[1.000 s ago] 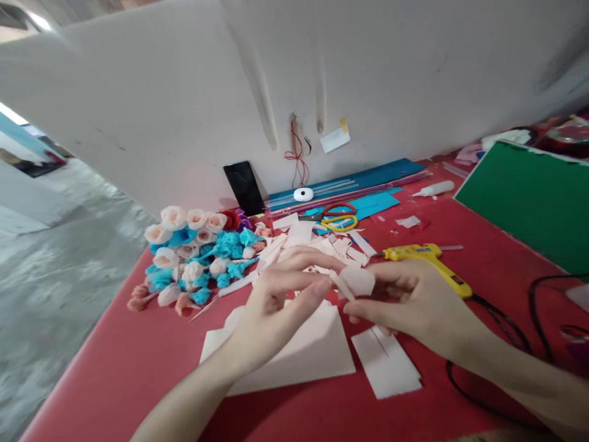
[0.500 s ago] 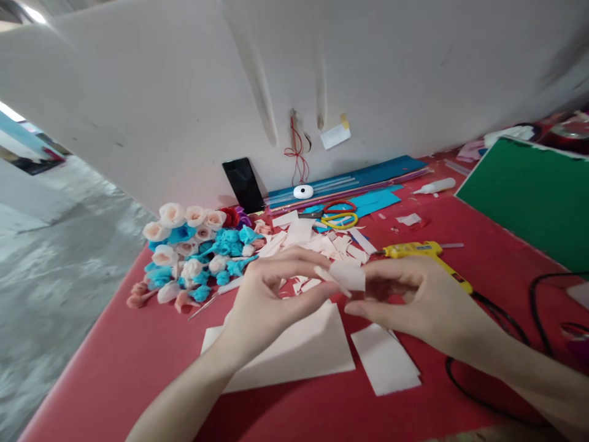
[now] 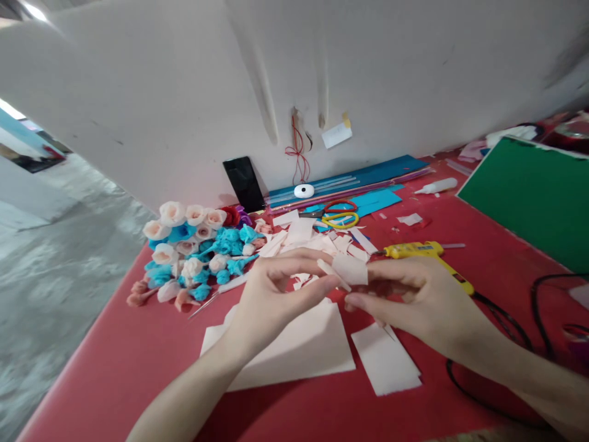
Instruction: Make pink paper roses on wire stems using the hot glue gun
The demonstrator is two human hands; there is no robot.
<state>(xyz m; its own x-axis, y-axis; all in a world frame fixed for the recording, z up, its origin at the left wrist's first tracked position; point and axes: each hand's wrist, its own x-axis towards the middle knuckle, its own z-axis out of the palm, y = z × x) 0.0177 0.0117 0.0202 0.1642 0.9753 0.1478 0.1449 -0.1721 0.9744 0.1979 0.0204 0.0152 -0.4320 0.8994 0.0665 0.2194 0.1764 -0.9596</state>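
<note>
Between both hands is a small pale pink paper piece [image 3: 350, 269], partly curved, with a narrow folded edge on its left. My left hand [image 3: 280, 294] pinches that folded edge between thumb and fingers. My right hand [image 3: 414, 294] has its fingers behind the piece's right side, its thumb curled below. Under the hands lies a large pale sheet [image 3: 294, 362] on the red table. To its right sits a small stack of cut pale paper rectangles [image 3: 386, 362]. Pale paper scraps [image 3: 304, 233] are heaped just beyond the hands.
Paper flowers [image 3: 193, 245] in pale pink and blue crowd the left. Scissors [image 3: 340, 218] with red and yellow handles lie behind the scraps. A yellow glue gun [image 3: 414, 248] with a black cord rests at right, near a green board [image 3: 529, 202]. A phone [image 3: 243, 183] leans on the wall.
The paper piece has turned slightly and now curves more over my right fingers. My right thumb and fingers have shifted a little; my left hand is nearly still.
</note>
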